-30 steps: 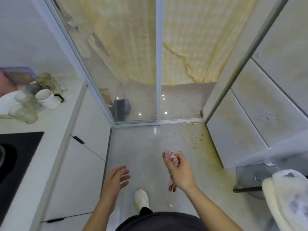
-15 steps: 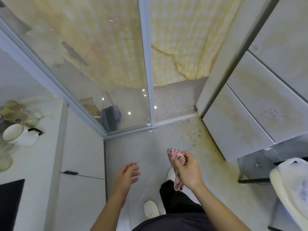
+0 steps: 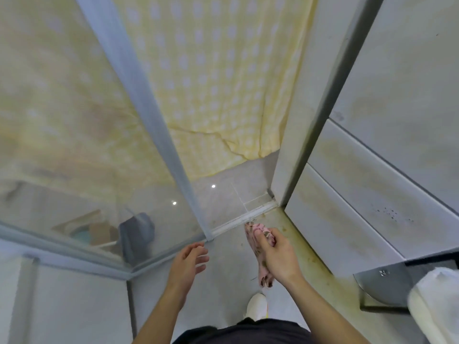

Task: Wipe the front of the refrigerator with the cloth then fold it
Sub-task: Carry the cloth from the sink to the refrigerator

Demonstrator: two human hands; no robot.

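My right hand (image 3: 279, 256) grips a bunched pink patterned cloth (image 3: 258, 238); one end sticks up above my fingers and the other hangs below my palm. The white refrigerator (image 3: 360, 202) stands to the right, its stacked door and drawer fronts smeared with yellowish stains and small dark specks. The cloth is held over the floor, to the left of the lowest drawer front and not touching it. My left hand (image 3: 190, 261) hovers beside it with relaxed fingers, holding nothing.
A glass sliding door (image 3: 154, 135) with a grey frame is straight ahead, a yellow checked curtain (image 3: 216, 78) behind it. White cabinet fronts (image 3: 74, 306) line the left. A round glass table edge (image 3: 380, 284) and a white bag (image 3: 439, 306) sit at the lower right.
I have stepped closer to the glass door and the refrigerator. The counter with cups has left view on the left. My right hand still holds the cloth, now nearer the lower drawer.
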